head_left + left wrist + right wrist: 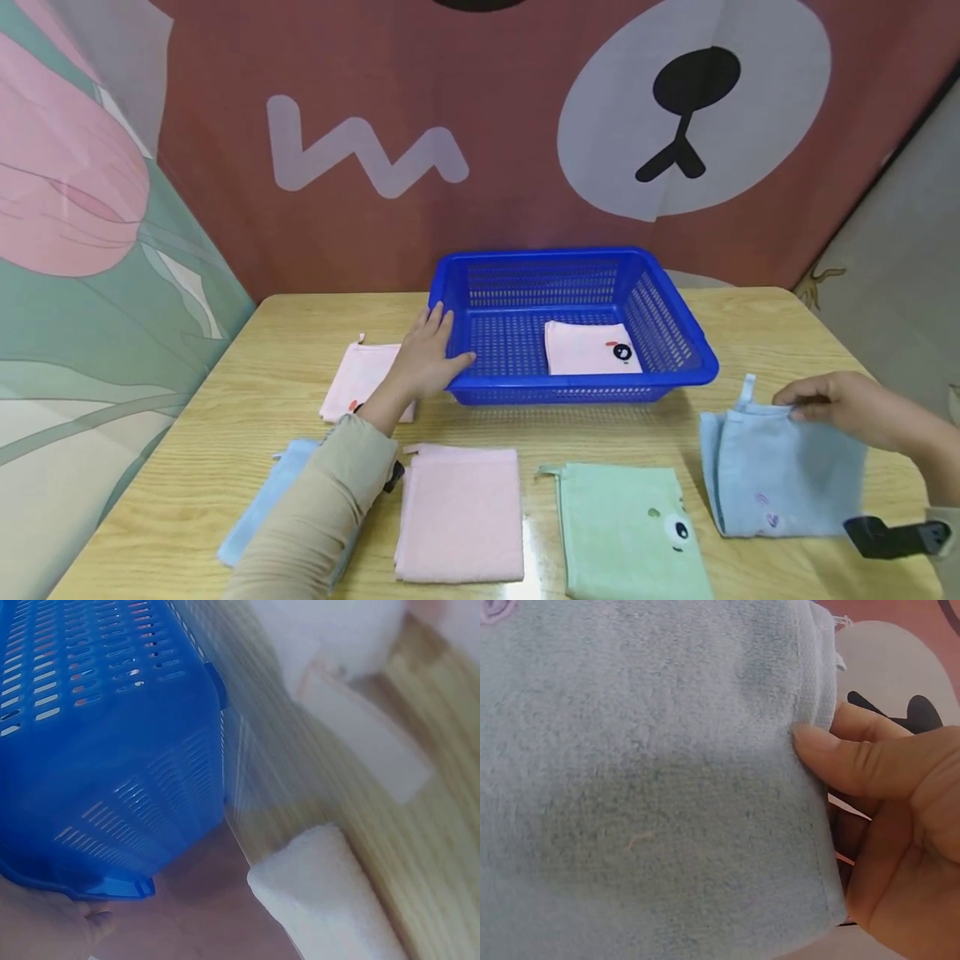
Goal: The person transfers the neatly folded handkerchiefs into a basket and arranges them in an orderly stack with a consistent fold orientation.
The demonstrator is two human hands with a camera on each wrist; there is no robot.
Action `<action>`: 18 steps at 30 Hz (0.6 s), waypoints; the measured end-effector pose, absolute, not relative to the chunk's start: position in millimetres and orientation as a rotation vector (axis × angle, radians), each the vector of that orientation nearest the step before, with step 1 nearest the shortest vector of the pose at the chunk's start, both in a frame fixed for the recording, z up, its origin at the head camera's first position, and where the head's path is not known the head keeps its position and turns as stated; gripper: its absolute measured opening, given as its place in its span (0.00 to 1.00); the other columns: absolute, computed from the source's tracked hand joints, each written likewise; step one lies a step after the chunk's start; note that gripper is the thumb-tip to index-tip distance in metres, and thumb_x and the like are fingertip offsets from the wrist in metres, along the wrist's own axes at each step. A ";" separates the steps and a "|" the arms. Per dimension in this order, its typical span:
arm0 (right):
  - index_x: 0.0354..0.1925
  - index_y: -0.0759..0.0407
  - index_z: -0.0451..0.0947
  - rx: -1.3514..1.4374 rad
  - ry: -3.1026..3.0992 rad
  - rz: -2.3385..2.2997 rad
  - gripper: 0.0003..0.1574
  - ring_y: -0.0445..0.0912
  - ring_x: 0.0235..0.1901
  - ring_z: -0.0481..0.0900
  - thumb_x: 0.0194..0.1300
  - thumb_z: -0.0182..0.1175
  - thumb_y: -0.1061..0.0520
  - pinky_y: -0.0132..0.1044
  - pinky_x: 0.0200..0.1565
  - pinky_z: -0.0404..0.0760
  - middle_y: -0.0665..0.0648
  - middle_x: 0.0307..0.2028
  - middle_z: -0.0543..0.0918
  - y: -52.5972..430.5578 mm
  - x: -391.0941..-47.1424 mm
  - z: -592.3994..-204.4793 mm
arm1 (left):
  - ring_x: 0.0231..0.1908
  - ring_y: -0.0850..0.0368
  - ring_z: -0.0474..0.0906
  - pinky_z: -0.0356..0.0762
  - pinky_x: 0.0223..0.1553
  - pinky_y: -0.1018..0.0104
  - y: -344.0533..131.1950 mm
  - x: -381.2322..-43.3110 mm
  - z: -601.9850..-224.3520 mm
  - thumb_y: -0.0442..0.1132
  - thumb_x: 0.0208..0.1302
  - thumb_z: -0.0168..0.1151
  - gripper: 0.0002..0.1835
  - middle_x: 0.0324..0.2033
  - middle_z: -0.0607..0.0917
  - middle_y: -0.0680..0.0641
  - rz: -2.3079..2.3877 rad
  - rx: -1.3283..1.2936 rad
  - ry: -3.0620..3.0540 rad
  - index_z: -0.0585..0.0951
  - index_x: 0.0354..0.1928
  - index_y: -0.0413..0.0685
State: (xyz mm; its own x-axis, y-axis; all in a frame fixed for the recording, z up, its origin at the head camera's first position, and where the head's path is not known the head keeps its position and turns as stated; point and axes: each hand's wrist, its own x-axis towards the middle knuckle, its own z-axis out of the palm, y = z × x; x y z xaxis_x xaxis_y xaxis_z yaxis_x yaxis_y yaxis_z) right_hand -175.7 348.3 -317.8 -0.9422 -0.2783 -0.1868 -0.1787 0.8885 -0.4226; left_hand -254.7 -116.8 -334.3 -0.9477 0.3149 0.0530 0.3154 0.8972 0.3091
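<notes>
My right hand (pixel 851 408) pinches the top edge of a folded light blue towel (pixel 787 475) at the right of the table. The towel hangs upright, its loop at the upper left corner and small purple embroidery low on its face. In the right wrist view, the thumb (pixel 817 742) presses on the towel's near side with the other fingers behind. My left hand (pixel 429 354) rests on the left rim of a blue plastic basket (pixel 585 392), fingers spread along it. Inside the basket lies a folded pink towel (pixel 588 348) with a dark round eye design.
A pink towel (pixel 360 375) lies left of the basket, partly behind my left arm. Along the front are a blue towel (pixel 273 492) under the left sleeve, another pink towel (pixel 461 517) and a green towel (pixel 626 525). A printed curtain (pixel 510 217) hangs behind the table.
</notes>
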 end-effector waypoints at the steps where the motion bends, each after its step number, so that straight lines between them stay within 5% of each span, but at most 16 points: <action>1: 0.37 0.66 0.77 -0.356 2.826 -0.591 0.10 0.52 0.35 0.76 0.54 0.55 0.66 0.39 0.30 0.75 0.61 0.36 0.79 347.8 -175.6 -316.9 | 0.63 0.45 0.33 0.39 0.60 0.53 -117.0 -254.7 -334.1 0.58 0.58 0.45 0.41 0.64 0.44 0.40 -0.502 -0.506 -3.056 0.49 0.64 0.37; 9: 0.37 0.65 0.77 -0.437 2.890 -0.554 0.10 0.30 0.31 0.71 0.54 0.55 0.67 0.32 0.28 0.74 0.57 0.35 0.79 345.0 -173.4 -308.1 | 0.63 0.45 0.34 0.39 0.60 0.53 -116.5 -255.3 -334.5 0.58 0.58 0.45 0.41 0.64 0.44 0.39 -0.497 -0.512 -3.056 0.49 0.64 0.37; 18: 0.37 0.65 0.77 -0.486 2.953 -0.549 0.11 0.28 0.31 0.70 0.53 0.55 0.69 0.33 0.28 0.74 0.59 0.36 0.79 337.2 -174.1 -298.2 | 0.63 0.46 0.32 0.38 0.60 0.54 -116.6 -255.6 -335.0 0.58 0.58 0.44 0.41 0.64 0.44 0.40 -0.506 -0.506 -3.061 0.48 0.64 0.38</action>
